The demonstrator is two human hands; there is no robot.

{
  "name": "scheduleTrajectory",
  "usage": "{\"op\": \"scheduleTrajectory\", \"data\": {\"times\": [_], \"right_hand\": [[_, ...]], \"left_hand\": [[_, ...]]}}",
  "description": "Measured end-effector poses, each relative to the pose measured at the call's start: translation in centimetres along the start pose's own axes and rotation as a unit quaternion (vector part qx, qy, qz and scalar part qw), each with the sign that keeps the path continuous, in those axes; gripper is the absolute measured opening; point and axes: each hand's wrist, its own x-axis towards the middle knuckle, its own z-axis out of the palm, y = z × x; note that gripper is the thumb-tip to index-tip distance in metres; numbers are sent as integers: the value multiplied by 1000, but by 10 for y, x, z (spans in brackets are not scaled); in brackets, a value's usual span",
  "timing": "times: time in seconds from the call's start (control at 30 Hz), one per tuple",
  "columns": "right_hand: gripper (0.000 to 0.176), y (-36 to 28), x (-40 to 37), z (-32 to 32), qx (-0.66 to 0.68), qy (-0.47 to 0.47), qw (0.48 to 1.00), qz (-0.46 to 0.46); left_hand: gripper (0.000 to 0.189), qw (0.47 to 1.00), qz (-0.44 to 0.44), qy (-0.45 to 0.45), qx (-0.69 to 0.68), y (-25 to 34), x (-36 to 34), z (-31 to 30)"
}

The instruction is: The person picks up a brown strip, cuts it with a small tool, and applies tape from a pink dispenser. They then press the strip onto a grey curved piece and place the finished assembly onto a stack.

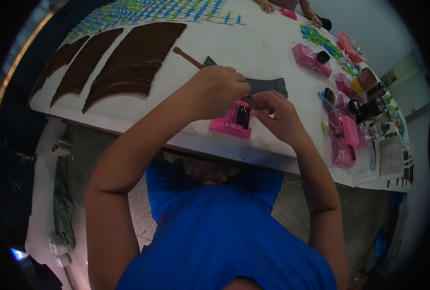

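A pink device (231,126) with a black part in its middle stands near the table's front edge. My left hand (219,89) is closed just above and left of it, and a brown strip (188,58) with a rounded end sticks out behind that hand. At the device's upper right, my right hand (277,113) has its thumb and fingers drawn together on something small and dark that I cannot make out. Dark grey strips (268,87) lie behind both hands, partly covered by them.
Fanned rows of brown strips (133,60) lie at the left on the white table (234,43). Blue and green clips (157,10) spread along the back. Pink boxes (312,60) and black containers (371,109) crowd the right. A co-worker's hand (266,6) rests at the far edge.
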Motion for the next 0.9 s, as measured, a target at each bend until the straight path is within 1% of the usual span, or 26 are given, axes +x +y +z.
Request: {"op": "scheduleTrajectory", "data": {"times": [0.07, 0.1, 0.17, 0.3, 0.37, 0.47, 0.57, 0.7, 0.9], "right_hand": [[75, -3, -4, 5, 38, 35, 998, 25], [75, -1, -8, 10, 39, 33, 998, 24], [112, 11, -20, 24, -67, -2, 997, 34], [117, 24, -24, 43, -76, 8, 997, 27], [119, 24, -23, 42, -11, 11, 999, 49], [121, 19, -22, 42, 1, 15, 998, 64], [122, 19, -21, 43, -2, 19, 998, 63], [123, 17, -17, 47, 13, 17, 998, 59], [123, 16, -15, 50, 3, 23, 999, 48]], "left_hand": [[10, 1000, 11, 8, 19, -2, -1, -6], [10, 1000, 9, 7, 19, -3, -3, -7], [13, 999, 16, 3, 38, -6, -6, -8], [13, 999, 21, -3, 49, -5, -13, -6], [15, 999, 24, 0, 31, -4, -14, -4], [16, 999, 20, 3, 26, -3, -14, -1], [16, 999, 24, 14, 18, -4, -14, 5], [16, 1000, 5, -2, 19, -1, -17, 6], [16, 1000, 8, 6, 3, -5, -22, 12]]}}
